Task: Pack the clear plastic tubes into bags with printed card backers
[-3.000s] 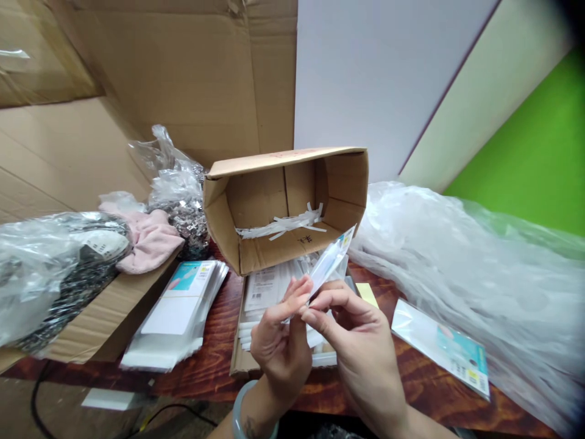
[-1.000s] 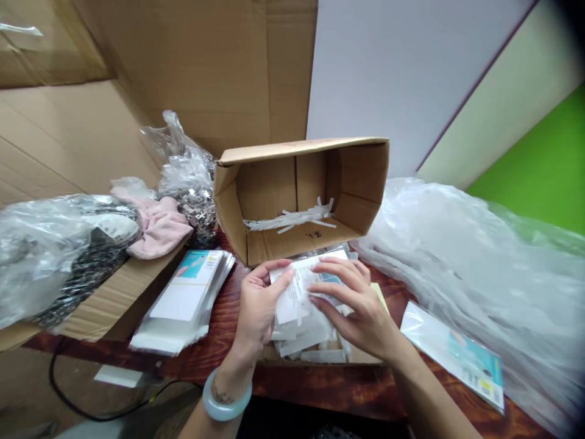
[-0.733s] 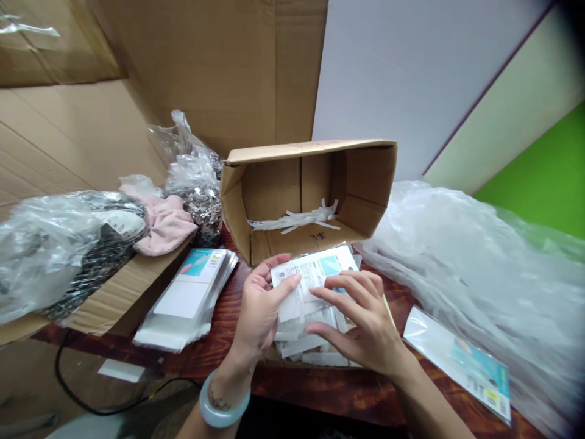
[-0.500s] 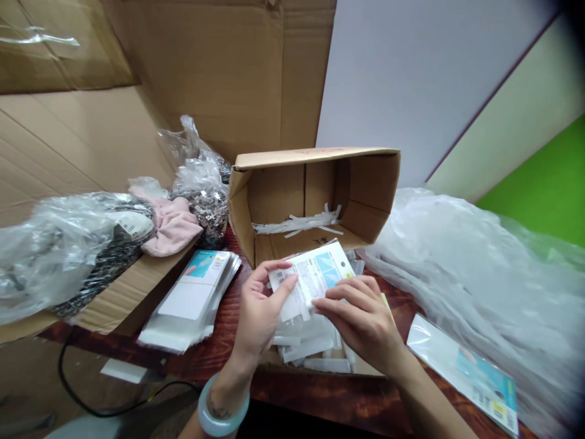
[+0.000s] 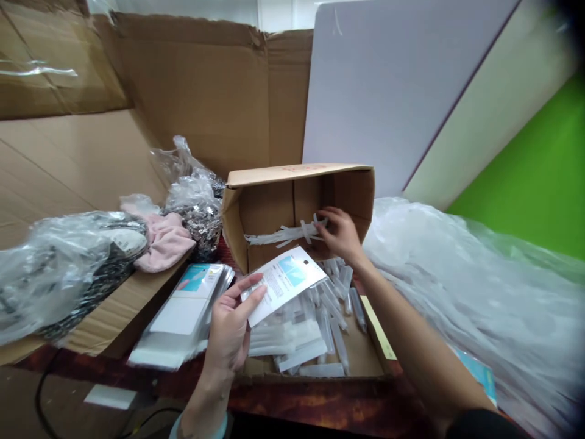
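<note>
My left hand holds a printed white card with a blue picture and a hole, thumb on top and fingers beneath. My right hand reaches into a cardboard box lying on its side. Its fingertips pinch at the translucent strips inside; exactly how many it grips is hidden. Below the card is a shallow cardboard tray with clear plastic tubes and flat translucent pieces.
Left of the tray lies a banded stack of bagged cards. Farther left are a pink cloth, plastic bags of small metal parts and an open carton. Clear plastic sheeting spreads at the right, partly over a bagged card.
My right hand has left the card and moved up and away into the box, to the strips. My left hand keeps the card, now lower and more to the left in view.
</note>
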The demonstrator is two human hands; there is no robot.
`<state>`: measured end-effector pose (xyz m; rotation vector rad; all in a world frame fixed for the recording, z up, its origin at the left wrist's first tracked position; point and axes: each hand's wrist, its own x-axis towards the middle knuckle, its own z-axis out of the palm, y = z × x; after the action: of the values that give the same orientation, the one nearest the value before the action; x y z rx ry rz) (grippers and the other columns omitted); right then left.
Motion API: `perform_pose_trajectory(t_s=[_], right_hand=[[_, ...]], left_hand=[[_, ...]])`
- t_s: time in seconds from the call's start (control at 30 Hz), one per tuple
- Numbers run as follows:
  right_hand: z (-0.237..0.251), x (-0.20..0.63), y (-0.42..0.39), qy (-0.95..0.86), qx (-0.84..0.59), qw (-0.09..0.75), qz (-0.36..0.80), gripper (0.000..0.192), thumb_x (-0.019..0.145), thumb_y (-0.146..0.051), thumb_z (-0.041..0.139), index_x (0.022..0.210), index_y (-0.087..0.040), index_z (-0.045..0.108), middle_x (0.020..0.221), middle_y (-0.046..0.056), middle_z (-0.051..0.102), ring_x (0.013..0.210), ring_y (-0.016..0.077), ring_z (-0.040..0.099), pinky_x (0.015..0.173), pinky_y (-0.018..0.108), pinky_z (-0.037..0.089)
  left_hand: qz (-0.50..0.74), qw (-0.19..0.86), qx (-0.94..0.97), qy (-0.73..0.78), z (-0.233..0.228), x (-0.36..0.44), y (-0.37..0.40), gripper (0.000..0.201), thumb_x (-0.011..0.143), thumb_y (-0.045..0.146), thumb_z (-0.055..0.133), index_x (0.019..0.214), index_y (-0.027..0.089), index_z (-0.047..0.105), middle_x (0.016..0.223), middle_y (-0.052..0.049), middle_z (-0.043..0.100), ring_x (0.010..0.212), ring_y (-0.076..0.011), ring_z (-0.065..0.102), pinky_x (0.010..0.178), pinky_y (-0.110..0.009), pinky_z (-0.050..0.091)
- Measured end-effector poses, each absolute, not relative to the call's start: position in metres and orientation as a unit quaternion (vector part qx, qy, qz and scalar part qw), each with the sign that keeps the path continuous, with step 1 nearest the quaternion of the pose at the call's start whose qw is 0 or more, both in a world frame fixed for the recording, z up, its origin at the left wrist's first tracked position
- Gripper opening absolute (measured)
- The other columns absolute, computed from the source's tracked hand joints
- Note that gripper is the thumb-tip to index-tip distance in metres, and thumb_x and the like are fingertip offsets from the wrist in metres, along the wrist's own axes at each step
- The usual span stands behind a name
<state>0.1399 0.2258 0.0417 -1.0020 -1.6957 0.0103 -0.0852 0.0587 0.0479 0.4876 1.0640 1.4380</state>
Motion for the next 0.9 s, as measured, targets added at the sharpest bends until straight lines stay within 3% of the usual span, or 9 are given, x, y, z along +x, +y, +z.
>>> perform_pose_trajectory(t_s=[0.1, 0.17, 0.3, 0.5, 0.6, 0.67, 0.77, 0.83, 0.9], right_hand=[[0.056, 0.136, 0.181, -0.705, -0.417, 0.572, 0.039, 0.028, 0.094, -0.028, 0.05, 0.114, -0.017, 0.065, 0.109, 0.011, 0.067, 0.095, 0.0194, 0.067, 0.077, 0.035, 0.057], [0.065, 0.131, 0.143, -0.755, -0.345, 0.558, 0.02, 0.022, 0.091, -0.026, 0.057, 0.11, -0.021, 0.066, 0.112, 0.008, 0.067, 0.107, 0.02, 0.064, 0.088, 0.037, 0.054], [0.063, 0.12, 0.087, -0.878, -0.152, 0.414, -0.187, 0.027, 0.083, -0.023, 0.07, 0.11, -0.02, 0.068, 0.113, 0.002, 0.072, 0.11, 0.0198, 0.065, 0.104, 0.043, 0.042], [0.055, 0.119, 0.077, -0.872, -0.106, 0.398, -0.264, 0.023, 0.088, -0.006, 0.057, 0.103, -0.014, 0.072, 0.11, 0.003, 0.073, 0.112, 0.0165, 0.066, 0.092, 0.033, 0.054], [0.063, 0.122, 0.08, -0.879, -0.087, 0.405, -0.236, 0.023, 0.089, -0.005, 0.053, 0.102, -0.01, 0.071, 0.105, 0.007, 0.074, 0.11, 0.0205, 0.067, 0.092, 0.036, 0.056], [0.07, 0.121, 0.08, -0.879, -0.109, 0.429, -0.176, 0.022, 0.09, -0.005, 0.053, 0.105, -0.007, 0.069, 0.1, 0.01, 0.074, 0.104, 0.0225, 0.068, 0.088, 0.039, 0.057], [0.079, 0.117, 0.077, -0.866, -0.175, 0.464, -0.06, 0.017, 0.089, -0.006, 0.058, 0.103, -0.008, 0.067, 0.09, 0.01, 0.071, 0.092, 0.0196, 0.067, 0.079, 0.034, 0.057], [0.082, 0.114, 0.073, -0.865, -0.213, 0.454, -0.019, 0.012, 0.09, -0.009, 0.059, 0.099, -0.011, 0.066, 0.086, 0.008, 0.068, 0.084, 0.0156, 0.065, 0.073, 0.028, 0.054], [0.084, 0.111, 0.069, -0.867, -0.241, 0.435, 0.001, 0.01, 0.093, -0.013, 0.058, 0.098, -0.013, 0.066, 0.083, 0.005, 0.065, 0.075, 0.0119, 0.062, 0.066, 0.024, 0.051]], left_hand=[[0.623, 0.607, 0.209, 0.446, 0.048, -0.083, 0.06, 0.052, 0.06, 0.018, 0.088, 0.106, 0.008, 0.066, 0.083, -0.011, 0.074, 0.071, -0.0196, 0.072, 0.064, -0.023, 0.058], [0.623, 0.615, 0.202, 0.439, 0.048, -0.08, 0.062, 0.052, 0.06, 0.017, 0.088, 0.106, 0.008, 0.065, 0.086, -0.013, 0.074, 0.071, -0.02, 0.072, 0.063, -0.023, 0.058], [0.616, 0.639, 0.209, 0.411, 0.052, -0.075, 0.061, 0.053, 0.063, 0.017, 0.086, 0.11, 0.009, 0.063, 0.093, -0.014, 0.074, 0.073, -0.0195, 0.072, 0.066, -0.025, 0.058], [0.548, 0.71, 0.215, 0.388, 0.057, -0.069, 0.055, 0.053, 0.067, 0.016, 0.083, 0.116, 0.01, 0.062, 0.093, -0.013, 0.073, 0.071, -0.0151, 0.069, 0.064, -0.021, 0.054], [0.526, 0.687, 0.28, 0.416, 0.055, -0.072, 0.052, 0.049, 0.077, 0.033, 0.078, 0.119, 0.014, 0.065, 0.108, -0.015, 0.07, 0.084, -0.0182, 0.069, 0.073, -0.024, 0.055], [0.566, 0.556, 0.397, 0.461, 0.053, -0.08, 0.049, 0.054, 0.086, 0.056, 0.061, 0.124, 0.018, 0.066, 0.129, -0.015, 0.061, 0.111, -0.0249, 0.062, 0.094, -0.032, 0.05], [0.574, 0.348, 0.6, 0.436, 0.051, -0.095, 0.044, 0.085, 0.07, 0.081, 0.052, 0.127, 0.019, 0.067, 0.143, -0.014, 0.051, 0.134, -0.0343, 0.043, 0.114, -0.039, 0.032], [0.518, 0.368, 0.662, 0.397, 0.051, -0.101, 0.041, 0.088, 0.059, 0.07, 0.074, 0.129, 0.019, 0.065, 0.131, -0.016, 0.061, 0.12, -0.0358, 0.056, 0.105, -0.039, 0.043], [0.508, 0.397, 0.642, 0.416, 0.053, -0.099, 0.037, 0.061, 0.067, 0.047, 0.082, 0.121, 0.02, 0.07, 0.114, -0.013, 0.07, 0.101, -0.03, 0.067, 0.09, -0.034, 0.052]])
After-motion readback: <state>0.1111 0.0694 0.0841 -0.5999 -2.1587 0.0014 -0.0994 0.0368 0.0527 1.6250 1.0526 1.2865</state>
